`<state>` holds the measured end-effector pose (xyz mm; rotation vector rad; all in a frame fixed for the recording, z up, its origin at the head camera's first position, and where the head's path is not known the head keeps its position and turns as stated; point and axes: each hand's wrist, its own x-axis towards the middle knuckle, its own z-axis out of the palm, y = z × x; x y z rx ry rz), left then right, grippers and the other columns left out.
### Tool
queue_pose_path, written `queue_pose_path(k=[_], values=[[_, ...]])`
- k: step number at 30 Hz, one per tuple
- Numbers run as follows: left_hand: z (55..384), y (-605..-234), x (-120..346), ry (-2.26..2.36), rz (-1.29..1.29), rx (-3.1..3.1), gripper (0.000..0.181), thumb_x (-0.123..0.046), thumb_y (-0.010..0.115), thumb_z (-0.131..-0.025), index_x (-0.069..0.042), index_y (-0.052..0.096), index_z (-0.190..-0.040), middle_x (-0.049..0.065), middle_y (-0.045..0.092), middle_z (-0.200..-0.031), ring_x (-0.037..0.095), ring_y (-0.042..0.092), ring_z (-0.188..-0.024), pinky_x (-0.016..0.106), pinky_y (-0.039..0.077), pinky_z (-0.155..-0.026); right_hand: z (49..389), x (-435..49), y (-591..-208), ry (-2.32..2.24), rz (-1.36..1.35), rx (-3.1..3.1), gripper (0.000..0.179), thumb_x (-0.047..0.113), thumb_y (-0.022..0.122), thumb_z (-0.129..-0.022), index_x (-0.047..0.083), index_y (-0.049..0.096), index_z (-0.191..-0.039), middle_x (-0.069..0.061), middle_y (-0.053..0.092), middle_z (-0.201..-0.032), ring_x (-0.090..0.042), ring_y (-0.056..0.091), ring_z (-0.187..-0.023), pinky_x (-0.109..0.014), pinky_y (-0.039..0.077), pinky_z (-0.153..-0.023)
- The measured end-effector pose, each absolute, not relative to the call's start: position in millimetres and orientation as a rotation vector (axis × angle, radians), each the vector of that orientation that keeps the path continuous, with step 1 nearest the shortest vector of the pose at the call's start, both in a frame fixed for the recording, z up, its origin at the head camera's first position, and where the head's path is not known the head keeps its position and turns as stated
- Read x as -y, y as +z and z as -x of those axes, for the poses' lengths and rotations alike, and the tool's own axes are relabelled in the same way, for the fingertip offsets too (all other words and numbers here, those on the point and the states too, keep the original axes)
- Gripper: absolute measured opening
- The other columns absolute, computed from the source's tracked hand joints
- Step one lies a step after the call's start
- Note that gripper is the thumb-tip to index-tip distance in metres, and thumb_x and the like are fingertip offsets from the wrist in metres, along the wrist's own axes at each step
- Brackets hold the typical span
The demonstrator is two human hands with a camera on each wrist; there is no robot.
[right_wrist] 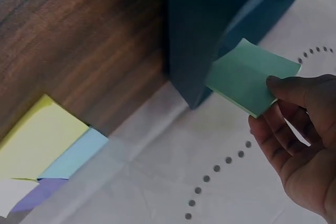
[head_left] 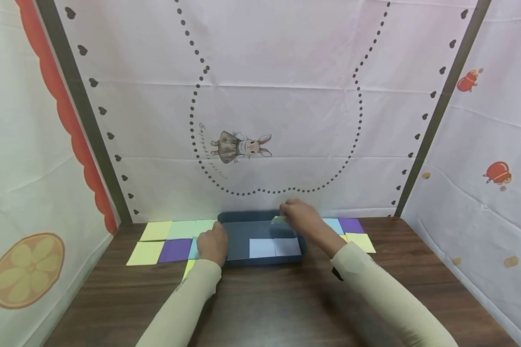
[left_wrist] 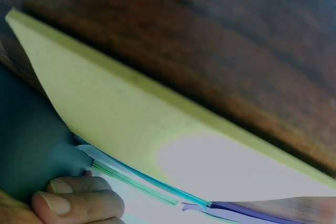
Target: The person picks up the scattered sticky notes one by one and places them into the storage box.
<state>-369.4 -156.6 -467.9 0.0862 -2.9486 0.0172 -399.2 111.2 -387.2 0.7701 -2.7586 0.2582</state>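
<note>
My right hand (head_left: 304, 219) is over the back right of a dark blue tray (head_left: 262, 261). It pinches a green sticky-note pad (right_wrist: 247, 77) between thumb and fingers, tilted above the tray. Two pale sticky-note pads, one bluish white (head_left: 262, 248) and one greyer (head_left: 287, 246), lie side by side in the tray's front right. At the tray's left end, my left hand (head_left: 212, 245) grips the rim with curled fingers (left_wrist: 79, 203). Close by it stand a purple pad (head_left: 175, 250) and a partly covered blue pad (head_left: 193, 249).
Left of the tray, yellow pads (head_left: 145, 253) and green pads (head_left: 181, 230) lie in rows on the wooden table (head_left: 260, 303). To its right are a blue pad (head_left: 332, 224), a purple pad (head_left: 350, 225) and a yellow pad (head_left: 361, 242). A printed cloth (head_left: 286, 120) hangs behind.
</note>
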Motion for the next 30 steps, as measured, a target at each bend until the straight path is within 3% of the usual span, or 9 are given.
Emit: queue_pose_path(k=[11,22,30], values=[[368,-468,155,0.057,-0.09,2.923,0.018,-0.008,0.066,-0.108,0.009,0.06,-0.113,0.012,0.061,-0.064,0.021,0.065,-0.058,0.039,0.063,-0.063,410,-109,-406,0.085,-0.765,2.708,0.017,0.007,0.073,-0.108,0.014,0.083,-0.119,-0.005,0.082,-0.111,-0.021,0.074,-0.099,-0.037,0.065,-0.088],[364,-465,154,-0.002,-0.093,2.938,0.016,-0.007,0.063,-0.109,0.008,0.061,-0.112,0.015,0.066,-0.068,0.024,0.07,-0.063,0.042,0.065,-0.067,415,-109,-420,-0.071,-0.805,2.614,0.015,0.008,0.069,-0.11,0.013,0.08,-0.119,-0.004,0.08,-0.102,-0.016,0.064,-0.082,-0.03,0.056,-0.068],[388,-491,164,0.044,-0.078,2.895,0.017,-0.01,0.068,-0.106,0.004,0.061,-0.107,0.011,0.063,-0.065,0.021,0.066,-0.058,0.04,0.062,-0.06,414,-109,-422,-0.103,-0.91,2.664,0.012,0.008,0.069,-0.11,0.012,0.08,-0.11,-0.004,0.078,-0.097,-0.015,0.06,-0.077,-0.028,0.052,-0.067]])
